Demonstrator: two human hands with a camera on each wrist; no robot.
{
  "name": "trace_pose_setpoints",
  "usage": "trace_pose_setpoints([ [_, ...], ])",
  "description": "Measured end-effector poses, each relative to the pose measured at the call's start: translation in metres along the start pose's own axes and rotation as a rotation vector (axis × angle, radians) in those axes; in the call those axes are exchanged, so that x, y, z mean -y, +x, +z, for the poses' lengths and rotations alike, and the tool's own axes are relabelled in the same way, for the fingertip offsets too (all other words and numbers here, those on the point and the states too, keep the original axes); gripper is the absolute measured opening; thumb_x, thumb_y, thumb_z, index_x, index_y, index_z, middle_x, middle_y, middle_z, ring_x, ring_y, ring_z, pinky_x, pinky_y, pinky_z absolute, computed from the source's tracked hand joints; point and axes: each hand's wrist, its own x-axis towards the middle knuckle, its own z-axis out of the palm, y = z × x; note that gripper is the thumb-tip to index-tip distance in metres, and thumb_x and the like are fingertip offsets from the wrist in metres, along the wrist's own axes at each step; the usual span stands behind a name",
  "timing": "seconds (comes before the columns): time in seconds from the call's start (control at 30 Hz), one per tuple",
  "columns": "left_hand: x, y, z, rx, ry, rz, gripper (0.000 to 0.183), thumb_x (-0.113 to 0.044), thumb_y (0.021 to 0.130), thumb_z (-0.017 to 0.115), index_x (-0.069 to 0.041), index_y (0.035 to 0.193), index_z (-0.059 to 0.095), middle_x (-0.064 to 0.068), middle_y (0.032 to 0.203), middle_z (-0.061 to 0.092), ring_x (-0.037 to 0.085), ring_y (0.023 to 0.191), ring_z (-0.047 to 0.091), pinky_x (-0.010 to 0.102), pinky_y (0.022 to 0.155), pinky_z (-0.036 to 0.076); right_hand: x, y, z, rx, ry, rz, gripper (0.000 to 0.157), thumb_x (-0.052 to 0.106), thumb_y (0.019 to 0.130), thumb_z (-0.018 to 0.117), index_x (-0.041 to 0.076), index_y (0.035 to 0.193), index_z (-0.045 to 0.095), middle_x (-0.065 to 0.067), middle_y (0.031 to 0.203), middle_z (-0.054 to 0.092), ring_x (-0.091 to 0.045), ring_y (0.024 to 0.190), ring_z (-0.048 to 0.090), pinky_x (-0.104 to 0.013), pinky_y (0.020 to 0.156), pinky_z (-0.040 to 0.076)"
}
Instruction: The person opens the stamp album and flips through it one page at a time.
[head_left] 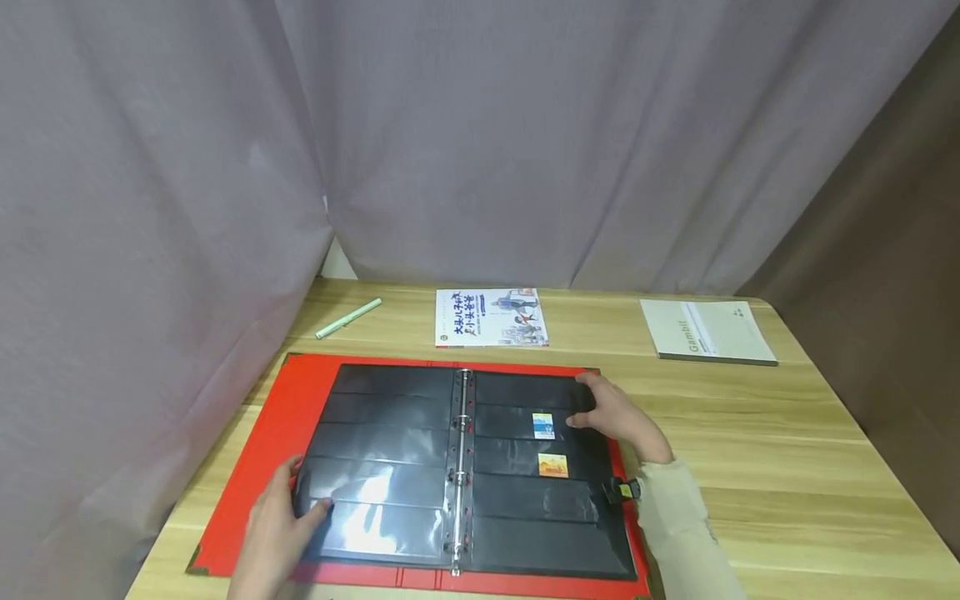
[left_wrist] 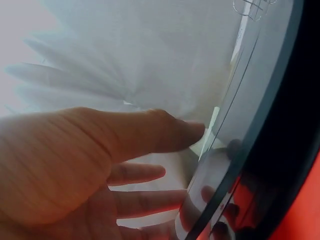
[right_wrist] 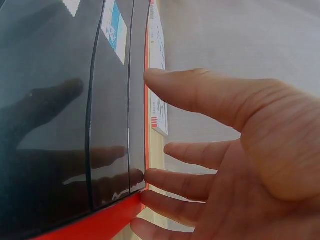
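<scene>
A red ring binder (head_left: 300, 408) lies spread out on the table, with black pocket pages on both sides of its metal rings (head_left: 462, 467). The right page (head_left: 551, 542) holds a blue-and-white stamp (head_left: 543, 426) and, one row lower, an orange-yellow stamp (head_left: 552, 465). My left hand (head_left: 273, 525) is at the outer edge of the left page (head_left: 390, 442), its thumb over the page and its fingers extended in the left wrist view. By the right page's upper outer corner is my right hand (head_left: 618, 412), fingers spread and straight, nothing between thumb and fingers.
Behind the binder lie a light green pen-like stick (head_left: 348, 318) and a white illustrated booklet (head_left: 491, 317). A pale book (head_left: 707, 331) marked "Gambit" lies at the back right. Grey curtains (head_left: 480, 150) hang around the wooden table (head_left: 810, 467).
</scene>
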Motion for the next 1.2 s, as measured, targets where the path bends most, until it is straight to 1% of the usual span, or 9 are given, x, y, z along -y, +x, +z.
trace_pose_setpoints([
  [0.17, 0.004, -0.001, 0.003, 0.011, 0.007, -0.006, 0.083, -0.007, 0.082, 0.078, 0.005, 0.149, 0.031, 0.034, 0.142, 0.047, 0.056, 0.123, 0.045, 0.071, 0.099, 0.038, -0.003, 0.003, 0.002, 0.002, -0.014, 0.017, 0.083, 0.006, 0.077, 0.084, -0.014, 0.144, 0.040, -0.035, 0.143, 0.045, -0.049, 0.128, 0.042, -0.063, 0.107, 0.036],
  [0.37, 0.009, -0.001, 0.006, 0.013, 0.019, 0.024, 0.086, -0.001, 0.080, 0.079, 0.005, 0.150, 0.028, 0.035, 0.141, 0.047, 0.055, 0.119, 0.046, 0.069, 0.097, 0.039, -0.007, 0.004, 0.006, -0.005, -0.040, 0.021, 0.094, 0.004, 0.070, 0.088, -0.014, 0.146, 0.037, -0.035, 0.144, 0.044, -0.050, 0.126, 0.040, -0.065, 0.106, 0.037],
  [0.47, 0.011, -0.001, 0.006, 0.021, 0.018, 0.027, 0.086, 0.002, 0.080, 0.078, 0.004, 0.150, 0.028, 0.035, 0.140, 0.048, 0.055, 0.120, 0.045, 0.070, 0.097, 0.038, -0.008, 0.005, 0.007, -0.013, -0.041, 0.035, 0.097, 0.003, 0.069, 0.089, -0.013, 0.147, 0.035, -0.034, 0.145, 0.044, -0.049, 0.125, 0.040, -0.065, 0.104, 0.038],
  [0.73, 0.010, 0.001, 0.006, 0.034, 0.021, 0.020, 0.084, 0.004, 0.080, 0.078, 0.003, 0.150, 0.030, 0.033, 0.141, 0.050, 0.054, 0.119, 0.045, 0.068, 0.096, 0.039, -0.008, 0.005, 0.006, -0.018, -0.053, 0.065, 0.096, 0.002, 0.070, 0.088, -0.010, 0.149, 0.036, -0.033, 0.148, 0.042, -0.047, 0.127, 0.038, -0.064, 0.105, 0.038],
  [0.93, 0.011, -0.001, 0.007, 0.041, 0.012, 0.022, 0.084, 0.004, 0.080, 0.077, 0.002, 0.151, 0.031, 0.033, 0.142, 0.049, 0.052, 0.119, 0.045, 0.068, 0.096, 0.040, -0.009, 0.003, 0.006, -0.010, -0.074, 0.065, 0.094, 0.004, 0.069, 0.090, -0.011, 0.146, 0.038, -0.032, 0.142, 0.048, -0.046, 0.123, 0.041, -0.063, 0.105, 0.039],
  [1.03, 0.012, -0.001, 0.008, 0.028, 0.020, 0.034, 0.081, 0.005, 0.080, 0.077, 0.004, 0.149, 0.035, 0.032, 0.141, 0.049, 0.049, 0.115, 0.045, 0.065, 0.094, 0.042, -0.008, 0.003, 0.005, -0.005, -0.086, 0.070, 0.094, 0.005, 0.070, 0.090, -0.012, 0.146, 0.038, -0.032, 0.137, 0.052, -0.046, 0.123, 0.042, -0.062, 0.104, 0.040],
  [1.1, 0.012, -0.001, 0.009, 0.017, 0.041, 0.055, 0.078, 0.005, 0.078, 0.078, 0.006, 0.146, 0.039, 0.034, 0.140, 0.049, 0.048, 0.111, 0.046, 0.062, 0.092, 0.043, -0.007, 0.003, 0.004, -0.002, -0.093, 0.074, 0.094, 0.006, 0.070, 0.091, -0.011, 0.146, 0.038, -0.032, 0.134, 0.054, -0.046, 0.123, 0.043, -0.061, 0.103, 0.042],
  [1.2, 0.011, 0.001, 0.009, 0.018, 0.071, 0.060, 0.070, -0.001, 0.081, 0.079, 0.008, 0.141, 0.044, 0.035, 0.138, 0.048, 0.047, 0.109, 0.045, 0.059, 0.091, 0.043, -0.005, 0.003, 0.004, -0.002, -0.097, 0.088, 0.094, 0.008, 0.072, 0.090, -0.010, 0.148, 0.038, -0.032, 0.131, 0.055, -0.045, 0.121, 0.044, -0.060, 0.101, 0.044],
])
